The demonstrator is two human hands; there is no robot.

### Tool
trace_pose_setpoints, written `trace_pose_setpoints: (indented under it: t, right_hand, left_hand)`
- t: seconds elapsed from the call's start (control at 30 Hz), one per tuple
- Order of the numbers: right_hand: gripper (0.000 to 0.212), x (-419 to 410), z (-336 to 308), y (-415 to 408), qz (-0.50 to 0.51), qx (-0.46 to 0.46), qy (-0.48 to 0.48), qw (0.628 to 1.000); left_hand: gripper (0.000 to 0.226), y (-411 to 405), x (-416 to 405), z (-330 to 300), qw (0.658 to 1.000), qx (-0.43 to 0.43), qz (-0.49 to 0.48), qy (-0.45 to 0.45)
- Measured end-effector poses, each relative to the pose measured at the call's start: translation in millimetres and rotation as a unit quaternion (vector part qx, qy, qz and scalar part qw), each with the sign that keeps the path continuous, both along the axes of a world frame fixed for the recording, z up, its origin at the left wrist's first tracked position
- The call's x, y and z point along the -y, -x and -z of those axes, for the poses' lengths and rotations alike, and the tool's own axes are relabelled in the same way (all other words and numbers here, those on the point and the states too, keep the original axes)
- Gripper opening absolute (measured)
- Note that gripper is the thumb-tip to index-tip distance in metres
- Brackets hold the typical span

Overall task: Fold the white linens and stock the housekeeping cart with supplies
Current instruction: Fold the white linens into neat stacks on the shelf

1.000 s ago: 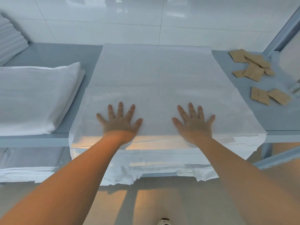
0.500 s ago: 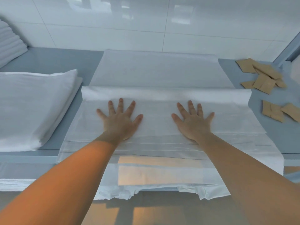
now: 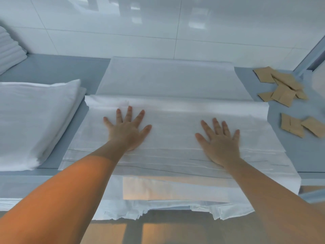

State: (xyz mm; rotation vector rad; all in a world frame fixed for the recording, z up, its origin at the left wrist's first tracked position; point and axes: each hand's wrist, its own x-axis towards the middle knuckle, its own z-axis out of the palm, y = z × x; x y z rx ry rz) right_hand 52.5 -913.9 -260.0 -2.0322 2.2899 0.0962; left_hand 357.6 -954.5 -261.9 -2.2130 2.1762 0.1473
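Note:
A white linen sheet [image 3: 168,80] lies spread on the grey table [image 3: 56,71], its near part doubled over so a fold edge [image 3: 175,101] runs across the middle. Layered hems hang over the table's front edge. My left hand [image 3: 127,131] lies flat on the folded layer, fingers spread, left of centre. My right hand [image 3: 219,140] presses flat on the same layer, right of centre and a little nearer to me. Neither hand grips the cloth.
A stack of folded white linens [image 3: 33,120] sits at the left. More folded white cloth [image 3: 10,50] is at the far left corner. Several brown paper packets [image 3: 283,85] lie scattered at the right. A tiled wall backs the table.
The near part of the sheet has been folded over onto itself, forming a fold edge. My left hand slid a little farther away over the cloth; both palms stay flat.

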Motion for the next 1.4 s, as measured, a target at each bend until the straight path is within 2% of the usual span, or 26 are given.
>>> trace_pose_setpoints:
  t: [0.1, 0.23, 0.33, 0.5, 0.57, 0.63, 0.73, 0.87, 1.27, 1.4]
  right_hand:
    - [0.069, 4, -1, -2, 0.003, 0.005, 0.001, 1.0]
    - [0.07, 11, -1, -4, 0.003, 0.005, 0.009, 1.0]
    - [0.071, 17, -3, -4, 0.001, 0.001, 0.0, 1.0]
    - [0.063, 28, -11, -2, -0.006, 0.004, -0.033, 0.999]
    - [0.059, 24, -16, -13, -0.006, 0.031, -0.053, 0.998]
    - [0.056, 6, -13, -37, -0.022, 0.064, -0.036, 0.997]
    - [0.06, -27, -1, -63, -0.058, 0.05, 0.009, 0.997]
    - [0.066, -25, 5, -55, -0.067, 0.024, 0.024, 0.997]
    - [0.071, 44, 13, -65, -0.045, 0.027, 0.032, 0.998]
    - [0.072, 55, 12, -67, -0.042, 0.026, 0.031, 0.998]
  left_hand:
    - [0.065, 1, 1, -9, 1.0, -0.01, 0.005, -0.025]
    - [0.054, 34, -26, -14, 0.998, -0.046, 0.035, -0.011]
    - [0.06, 50, -57, -3, 0.997, -0.034, 0.07, -0.016]
    - [0.067, 46, -71, 3, 0.998, -0.014, 0.055, 0.024]
    - [0.067, 48, -72, 2, 0.998, -0.009, 0.056, 0.03]
    - [0.067, 48, -72, 2, 0.998, -0.014, 0.056, 0.032]
    - [0.067, 46, -71, 3, 0.998, -0.018, 0.057, 0.035]
    - [0.066, 45, -65, 4, 0.997, -0.019, 0.061, 0.038]
    - [0.065, 34, 10, 4, 0.997, -0.004, 0.081, 0.02]
    - [0.057, 33, 15, 0, 0.993, -0.036, 0.087, 0.065]
